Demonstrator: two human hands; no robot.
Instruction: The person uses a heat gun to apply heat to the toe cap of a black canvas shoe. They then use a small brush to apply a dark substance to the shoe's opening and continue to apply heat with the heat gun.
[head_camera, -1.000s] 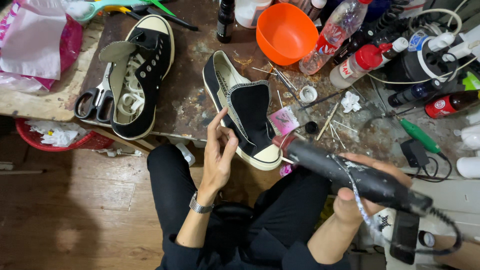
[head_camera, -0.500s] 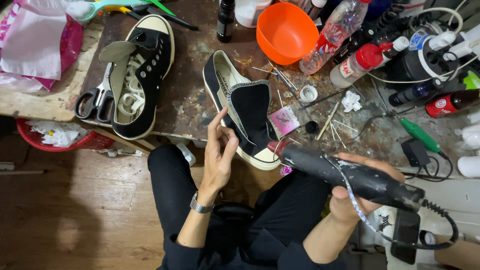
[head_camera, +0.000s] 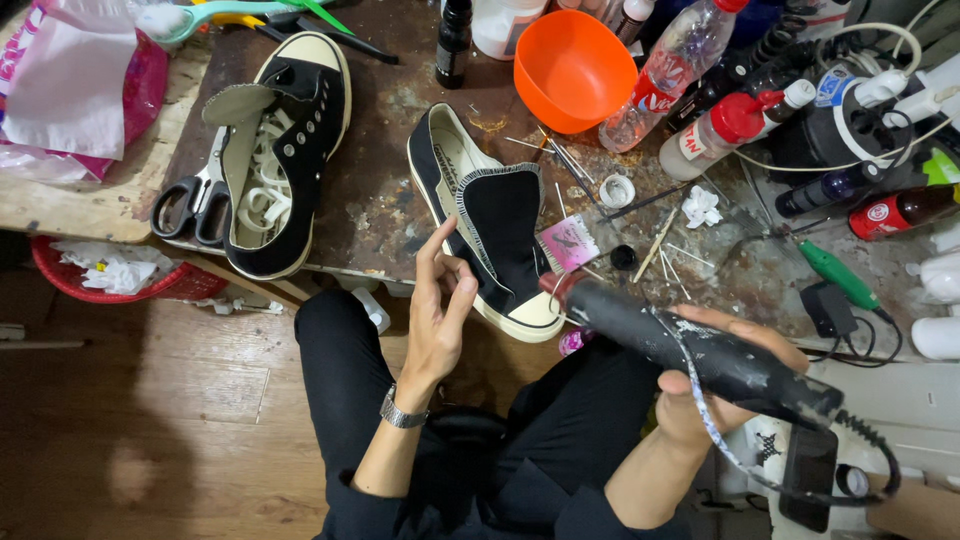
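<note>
We can't see the heat gun (head_camera: 700, 350) nozzle tip: it sits behind the black sneaker's (head_camera: 490, 235) toe, contact unclear. The right hand (head_camera: 715, 385) palm is hidden under the gun body, whose cord runs off the bottom edge. The pink bag (head_camera: 70, 90) and top-row bottles (head_camera: 690, 50) are cut by the frame edges.

Black sneaker (head_camera: 487, 240) — unlaced, tongue folded out — lies at the bench edge beside a black heat gun (head_camera: 690, 345).
</note>
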